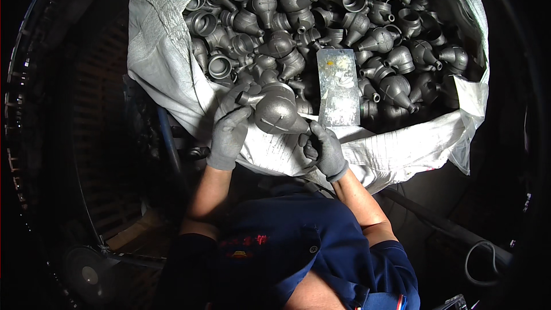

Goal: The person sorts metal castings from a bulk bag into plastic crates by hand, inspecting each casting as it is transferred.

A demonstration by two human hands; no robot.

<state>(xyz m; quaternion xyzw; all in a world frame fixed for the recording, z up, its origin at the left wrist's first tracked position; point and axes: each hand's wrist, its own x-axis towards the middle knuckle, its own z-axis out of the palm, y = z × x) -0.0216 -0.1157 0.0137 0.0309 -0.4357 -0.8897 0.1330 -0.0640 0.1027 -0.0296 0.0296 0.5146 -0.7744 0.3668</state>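
Between my two grey-gloved hands hangs a dark grey metal casting (276,112), round-bodied with a tapered spout and a short side stub. Its left end, by the stub, is gripped by my left hand (231,129). My right hand (323,148) has its fingers closed at the spout tip on the other side. Just beyond lies a heap of similar castings (281,43) inside a large white woven bulk bag (158,51). The casting is held over the bag's near edge, and part of my left fingers is hidden behind it.
A flat metal plate (338,89) with worn, stained patches lies on the castings near the bag's front rim. Clear plastic film (468,115) hangs at the right corner. A metal bar (447,227) and a looped cable (482,264) are at lower right.
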